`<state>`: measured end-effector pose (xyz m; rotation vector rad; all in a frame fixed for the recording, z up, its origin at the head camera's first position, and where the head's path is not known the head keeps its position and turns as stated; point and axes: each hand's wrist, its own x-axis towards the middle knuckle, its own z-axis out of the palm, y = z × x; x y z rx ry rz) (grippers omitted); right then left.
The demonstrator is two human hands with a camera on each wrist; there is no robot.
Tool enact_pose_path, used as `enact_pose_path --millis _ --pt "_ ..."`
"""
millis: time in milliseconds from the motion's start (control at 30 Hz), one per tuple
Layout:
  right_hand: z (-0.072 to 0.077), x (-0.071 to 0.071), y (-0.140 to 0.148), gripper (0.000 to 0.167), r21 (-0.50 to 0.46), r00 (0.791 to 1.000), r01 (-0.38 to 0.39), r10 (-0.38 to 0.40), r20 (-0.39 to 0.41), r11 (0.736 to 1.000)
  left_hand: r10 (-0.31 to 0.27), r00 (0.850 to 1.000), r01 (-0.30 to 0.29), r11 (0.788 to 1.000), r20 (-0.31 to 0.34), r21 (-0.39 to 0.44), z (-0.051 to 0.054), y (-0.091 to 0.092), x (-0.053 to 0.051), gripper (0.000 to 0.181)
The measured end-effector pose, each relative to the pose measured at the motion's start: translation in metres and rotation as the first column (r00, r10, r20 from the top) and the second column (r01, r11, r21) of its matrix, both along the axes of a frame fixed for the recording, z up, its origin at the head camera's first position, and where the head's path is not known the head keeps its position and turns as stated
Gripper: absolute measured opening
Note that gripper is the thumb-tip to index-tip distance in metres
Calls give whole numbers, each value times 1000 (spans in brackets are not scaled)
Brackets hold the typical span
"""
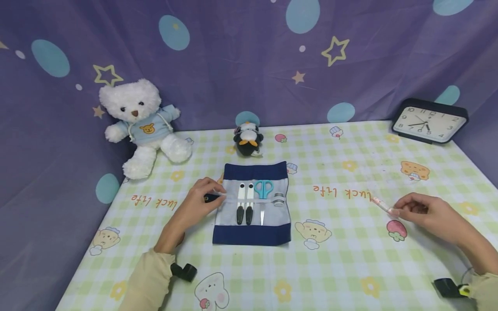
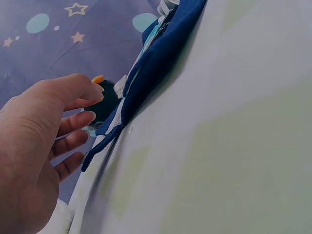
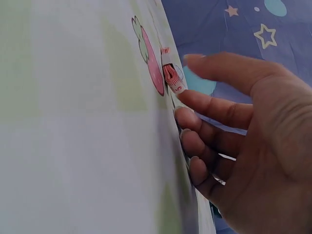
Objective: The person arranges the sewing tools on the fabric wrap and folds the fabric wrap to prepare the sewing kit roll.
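An open pouch [image 1: 253, 235], blue at both ends and pale grey inside, lies on the table [image 1: 330, 276] at the centre of the head view. A pale band [image 1: 268, 200] crosses it, holding two white-and-black tools [image 1: 241, 196], teal scissors [image 1: 263, 195] with the blades pointing toward the bottom of the frame, and a small silver item [image 1: 278, 198] at the right.

The left hand [image 1: 200, 201] is at the pouch's left edge, over a dark tab [image 1: 210, 198] that sticks out there. Its fingers are loosely bent and slightly spread in the left wrist view, the forefinger mostly hidden behind the thumb.

At the right of the head view, the right hand [image 1: 432, 216] reaches the near end of a folded tape [image 1: 380, 204], white with red marks, well apart from the pouch. The right wrist view shows thumb and forefinger apart, the forefinger's tip at the tape's end and the other fingers bent below; whether they pinch it cannot be told. A printed strawberry [image 1: 396, 230] shows just beside that hand.

A white bear [image 1: 145, 129] sits at the upper left, a penguin [image 1: 248, 144] lies above the pouch, and a black clock [image 1: 428, 122] stands at the upper right, before a purple curtain [image 1: 241, 65].
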<state>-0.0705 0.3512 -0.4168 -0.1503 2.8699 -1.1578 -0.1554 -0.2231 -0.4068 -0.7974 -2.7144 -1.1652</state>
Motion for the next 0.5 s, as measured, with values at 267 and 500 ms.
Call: enact_pose_path --millis 267,500 --pt "-3 -1 -4 15 43 1000 -2 2 -7 999 27 1000 -27 999 5 -37 0 -6 2 10" --pt "-4 -1 -4 16 89 999 30 -26 -41 996 30 1000 -30 998 0 -54 -2 -9 2 13"
